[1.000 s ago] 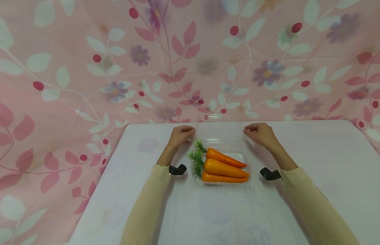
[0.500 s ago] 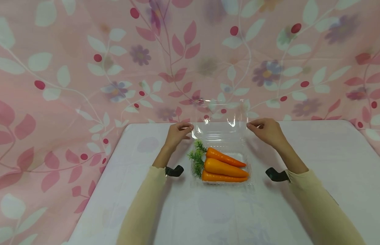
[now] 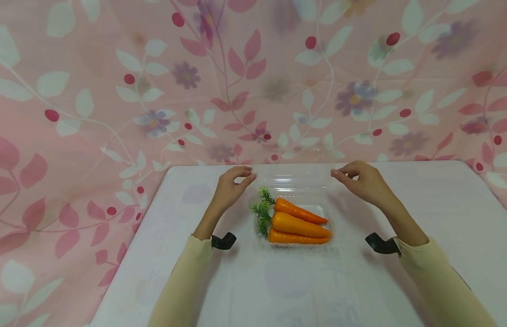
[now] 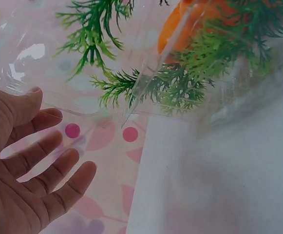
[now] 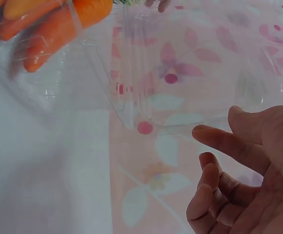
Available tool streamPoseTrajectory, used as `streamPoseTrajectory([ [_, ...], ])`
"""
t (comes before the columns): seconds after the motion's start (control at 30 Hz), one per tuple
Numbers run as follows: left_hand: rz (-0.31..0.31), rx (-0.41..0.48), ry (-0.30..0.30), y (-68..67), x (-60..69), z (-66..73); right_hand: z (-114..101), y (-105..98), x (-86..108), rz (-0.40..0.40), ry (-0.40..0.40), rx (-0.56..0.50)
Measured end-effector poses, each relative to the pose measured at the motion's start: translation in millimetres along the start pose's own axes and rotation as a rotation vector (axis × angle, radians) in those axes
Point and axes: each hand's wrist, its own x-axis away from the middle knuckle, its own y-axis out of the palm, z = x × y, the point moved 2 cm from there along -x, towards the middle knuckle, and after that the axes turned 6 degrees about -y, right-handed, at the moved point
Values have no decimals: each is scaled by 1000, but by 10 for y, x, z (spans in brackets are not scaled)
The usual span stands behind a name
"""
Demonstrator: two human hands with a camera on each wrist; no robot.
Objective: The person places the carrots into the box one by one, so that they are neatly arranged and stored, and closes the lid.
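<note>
A clear plastic hinged container stands on the table and holds three orange carrots with feathery green tops toward the left. Its transparent lid leans back behind the base, its far part faint against the backdrop. To the left of the lid is my left hand, thumb and fingers apart; in the left wrist view its thumb is close to the lid edge, and contact there is unclear. Right of the lid, my right hand holds nothing; the right wrist view shows its thumb and forefinger separated near the lid.
A white cloth covers the table. Behind its far edge hangs a pink floral backdrop. A dark wrist camera sits on the left wrist, another on the right.
Half a second ago both hands pinched the lid's sides with it raised. Now it tilts farther back, let go, and the hands have spread outward. The carrots stay put.
</note>
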Motion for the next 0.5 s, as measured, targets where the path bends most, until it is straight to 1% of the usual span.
streamPoseTrajectory([
  [0.03, -4, -1, -5, -6, 19, 13, -5, -4, 23, -3, -8, 4],
  [0.1, -11, -9, 4, -13, 53, 39, -4, -14, 65, -4, -26, 13],
  [0.2, -18, -30, 37, -21, 103, 77, -6, -27, 125, -7, -47, 29],
  [0.3, -27, -67, 63, -31, 162, 108, -16, -36, 181, -23, -47, 39],
  [0.43, -48, -121, 76, -52, 248, 130, -39, -35, 251, -50, -38, 41],
  [0.5, -63, -143, 81, -61, 292, 138, -45, -29, 284, -52, -46, 45],
])
